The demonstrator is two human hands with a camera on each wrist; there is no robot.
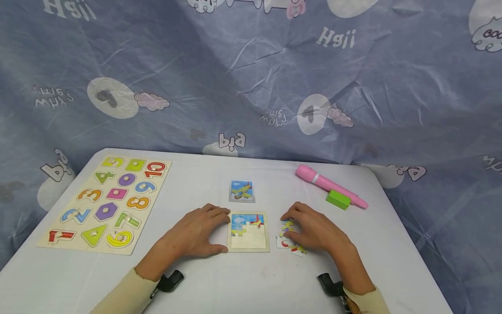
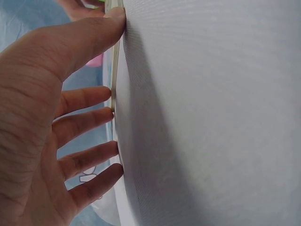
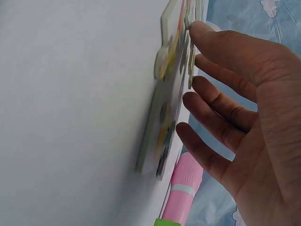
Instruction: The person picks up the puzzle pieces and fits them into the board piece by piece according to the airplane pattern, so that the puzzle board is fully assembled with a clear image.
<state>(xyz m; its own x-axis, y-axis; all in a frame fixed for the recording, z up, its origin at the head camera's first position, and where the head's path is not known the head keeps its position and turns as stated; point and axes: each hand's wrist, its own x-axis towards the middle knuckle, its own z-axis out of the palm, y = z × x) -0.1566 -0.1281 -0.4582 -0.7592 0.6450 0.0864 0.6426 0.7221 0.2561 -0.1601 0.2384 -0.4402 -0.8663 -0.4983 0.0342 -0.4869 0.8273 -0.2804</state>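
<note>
A square puzzle board (image 1: 248, 250) lies in front of me, its upper row and left side filled with picture pieces and the rest bare wood. My left hand (image 1: 200, 231) rests at its left edge, thumb near the lower corner and extended fingertips by the upper one. To the right of the board, my right hand (image 1: 313, 226) pinches a puzzle piece (image 1: 287, 225) between thumb and fingers. Loose puzzle pieces (image 1: 283, 242) lie overlapping beneath that hand, partly hidden by it. In the right wrist view, the thumb (image 3: 203, 32) meets a piece's edge.
A picture card of a yellow airplane (image 1: 242, 192) lies just behind the board. On the left is a large number-and-shape board (image 1: 129, 203). A pink microphone-shaped toy (image 1: 333, 185) and a green block (image 1: 338, 199) lie at the back right, before a hanging patterned cloth (image 1: 251, 78).
</note>
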